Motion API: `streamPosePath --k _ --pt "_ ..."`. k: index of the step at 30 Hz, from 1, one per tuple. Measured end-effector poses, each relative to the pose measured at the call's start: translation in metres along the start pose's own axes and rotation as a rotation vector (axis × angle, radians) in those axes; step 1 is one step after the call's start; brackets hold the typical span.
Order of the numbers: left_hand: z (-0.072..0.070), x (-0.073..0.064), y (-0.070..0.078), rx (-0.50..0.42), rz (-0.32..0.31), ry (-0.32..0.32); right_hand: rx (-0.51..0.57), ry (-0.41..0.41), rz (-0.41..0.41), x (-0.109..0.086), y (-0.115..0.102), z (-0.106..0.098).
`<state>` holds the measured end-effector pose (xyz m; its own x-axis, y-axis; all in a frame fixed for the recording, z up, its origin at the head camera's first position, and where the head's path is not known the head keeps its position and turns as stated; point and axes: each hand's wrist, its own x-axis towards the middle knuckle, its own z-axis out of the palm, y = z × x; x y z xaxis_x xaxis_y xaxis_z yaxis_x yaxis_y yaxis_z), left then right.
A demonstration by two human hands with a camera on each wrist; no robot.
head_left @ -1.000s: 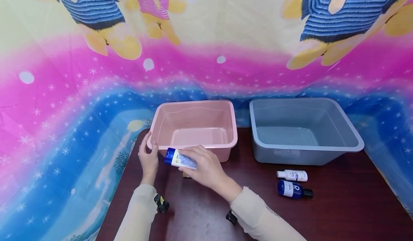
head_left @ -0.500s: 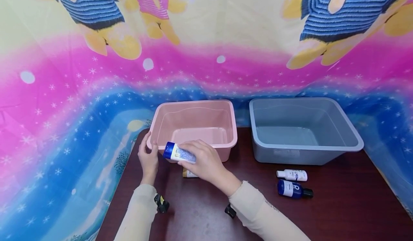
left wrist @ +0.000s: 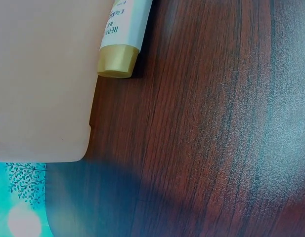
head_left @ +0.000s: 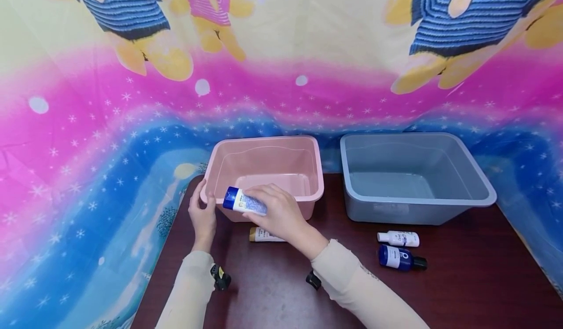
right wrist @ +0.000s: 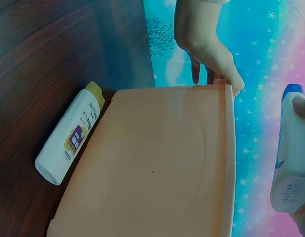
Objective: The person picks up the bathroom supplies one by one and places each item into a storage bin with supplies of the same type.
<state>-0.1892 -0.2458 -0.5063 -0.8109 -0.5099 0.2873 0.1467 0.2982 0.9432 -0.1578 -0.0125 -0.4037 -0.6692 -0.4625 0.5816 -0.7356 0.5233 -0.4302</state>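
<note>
Blue-capped white plastic bottle [head_left: 245, 202] is off the dark wood-grain table [head_left: 466, 280], raised by the near rim of a pink rectangular plastic bin [head_left: 268, 160]; whether it is over the bin's inside is unclear. Leftmost, the left hand [head_left: 203, 219] has its fingers and thumb curled round that bin's near-left corner, probably to steady it. The right hand [head_left: 279, 211] clasps the bottle's body from its base end, cap pointing left, label up, likely so it can be seen. Below, a gold-capped white plastic bottle [head_left: 266, 235] lies just beside the bin's near wall; on its side it seems unlikely to topple. Farther right stands a grey-blue plastic bin [head_left: 440, 158]; before it a small white plastic bottle [head_left: 406, 239] and a black-capped dark blue bottle [head_left: 398, 258] lie side by side, caps opposite ways, perhaps for easy reach.
</note>
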Motion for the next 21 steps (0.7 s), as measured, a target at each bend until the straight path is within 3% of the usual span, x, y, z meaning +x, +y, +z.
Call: streamPosePath --k 4,8,10,21 --pt "-0.001 -0.003 0.012 -0.012 -0.008 -0.012 -0.001 -0.005 0.006 0.004 0.001 -0.001" --pt "0.0 -0.003 0.01 -0.008 0.003 0.008 -0.007 -0.014 0.004 0.009 0.002 -0.002" --pt "0.0 0.0 0.0 0.002 0.007 0.015 -0.009 -0.013 0.0 0.012 0.004 -0.002" --pt "0.001 -0.001 -0.001 0.02 0.017 0.02 -0.02 -0.014 -0.006 0.024 0.014 -0.001"
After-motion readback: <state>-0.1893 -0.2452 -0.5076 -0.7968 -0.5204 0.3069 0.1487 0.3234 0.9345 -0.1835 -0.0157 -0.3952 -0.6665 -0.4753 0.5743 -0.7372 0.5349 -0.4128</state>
